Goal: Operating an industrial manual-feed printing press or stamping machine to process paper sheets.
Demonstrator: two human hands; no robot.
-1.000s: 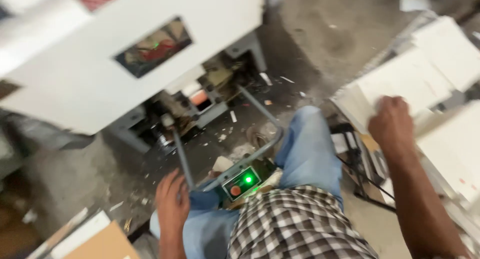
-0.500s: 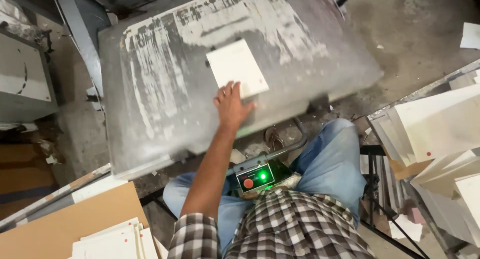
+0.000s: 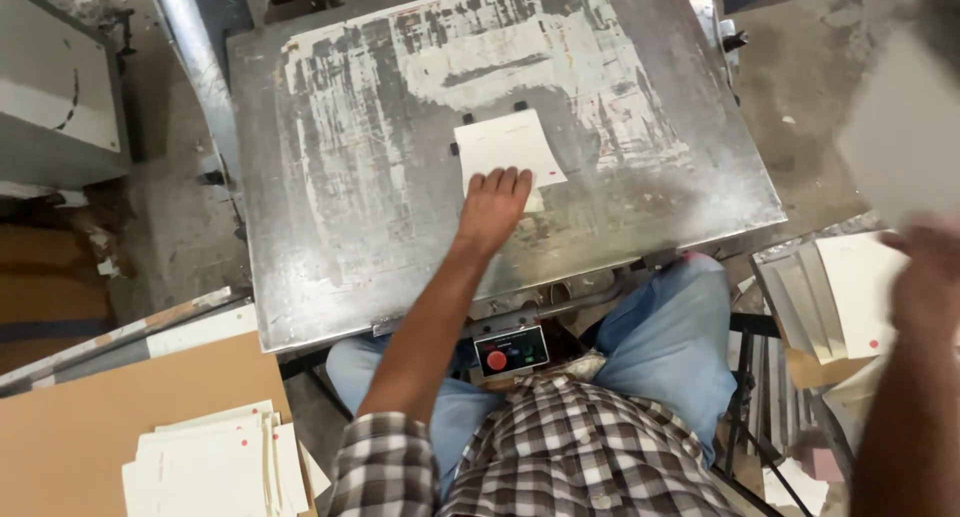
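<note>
My left hand (image 3: 492, 209) lies flat, fingers spread, on the near edge of a white card sheet (image 3: 505, 145). The sheet rests on the worn steel plate (image 3: 350, 177) of a press, against two small dark stops. My right hand (image 3: 925, 277) is blurred at the right edge. It is raised and grips the lower edge of a second pale sheet (image 3: 900, 127), also blurred, in the air over the floor. I sit with my knees under the plate.
A small control box (image 3: 510, 352) with a red button hangs under the plate's front edge. A stack of white sheets (image 3: 215, 467) lies on brown board at lower left. More card stacks (image 3: 850, 287) stand at the right. A grey machine housing (image 3: 55, 87) is at far left.
My right hand has come into view at the right with a sheet. My left hand stays on the sheet on the plate. The control box's green light no longer shows.
</note>
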